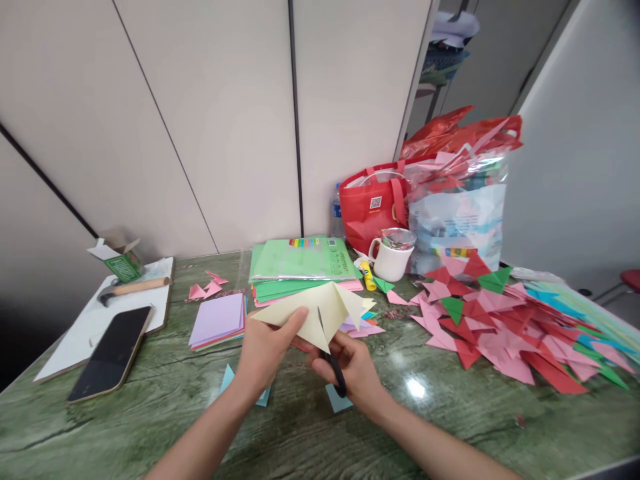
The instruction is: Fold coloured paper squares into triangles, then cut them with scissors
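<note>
My left hand (267,347) pinches a folded cream sheet of paper (300,320) between thumb and fingers, above the table. In my right hand (355,367) are scissors (336,373) with black handles. One blade lies across the front of the paper, near its middle, and the other blade is hidden behind it. Under my hands, light blue paper pieces (340,399) lie on the table. Just beyond the cream sheet is a stack of coloured paper packs (300,260), green on top. To the left sits a pile of square sheets (217,320), lilac uppermost.
A heap of pink, red and green folded paper (500,327) covers the right side. A white mug (393,257), a yellow glue stick (368,275) and a red bag (373,207) stand behind. At left are a phone (113,353), a hammer (135,288) and a small green box (123,263).
</note>
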Demonstrator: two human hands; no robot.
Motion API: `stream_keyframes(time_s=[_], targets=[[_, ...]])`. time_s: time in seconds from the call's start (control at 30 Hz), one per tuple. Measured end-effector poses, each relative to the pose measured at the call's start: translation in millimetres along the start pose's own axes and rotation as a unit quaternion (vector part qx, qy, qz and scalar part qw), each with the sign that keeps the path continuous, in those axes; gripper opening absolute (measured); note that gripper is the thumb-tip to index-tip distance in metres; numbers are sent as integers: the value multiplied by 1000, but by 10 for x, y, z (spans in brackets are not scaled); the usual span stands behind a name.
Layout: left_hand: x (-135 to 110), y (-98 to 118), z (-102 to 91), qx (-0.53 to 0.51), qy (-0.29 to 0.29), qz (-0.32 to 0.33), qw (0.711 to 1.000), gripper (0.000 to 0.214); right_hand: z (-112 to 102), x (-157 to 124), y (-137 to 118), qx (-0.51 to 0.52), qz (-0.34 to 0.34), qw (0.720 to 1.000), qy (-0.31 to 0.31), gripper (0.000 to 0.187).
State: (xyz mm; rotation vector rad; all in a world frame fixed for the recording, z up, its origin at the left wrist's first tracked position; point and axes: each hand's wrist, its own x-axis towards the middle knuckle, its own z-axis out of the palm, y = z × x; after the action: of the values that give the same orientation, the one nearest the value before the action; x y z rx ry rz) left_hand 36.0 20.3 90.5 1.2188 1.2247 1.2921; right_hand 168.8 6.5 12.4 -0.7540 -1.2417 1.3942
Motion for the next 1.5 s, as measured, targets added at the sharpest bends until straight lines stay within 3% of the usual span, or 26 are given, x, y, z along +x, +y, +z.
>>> stream_keyframes(time_s=[0.37,0.6,1.13,1.5], targets=[[13,-50,-30,29,9,23,999,25,-6,-9,-9,12,23,1000,3,36],[5,-44,-31,43,25,45,998,22,16,-9,20,-2,-15,1000,19,26],[-11,-2,-7,37,23,36,998,23,75,18,-67,-1,0,1000,28,31],[-9,4,2,13,5,23,1000,21,6,-10,91,-19,20,999,45,23]])
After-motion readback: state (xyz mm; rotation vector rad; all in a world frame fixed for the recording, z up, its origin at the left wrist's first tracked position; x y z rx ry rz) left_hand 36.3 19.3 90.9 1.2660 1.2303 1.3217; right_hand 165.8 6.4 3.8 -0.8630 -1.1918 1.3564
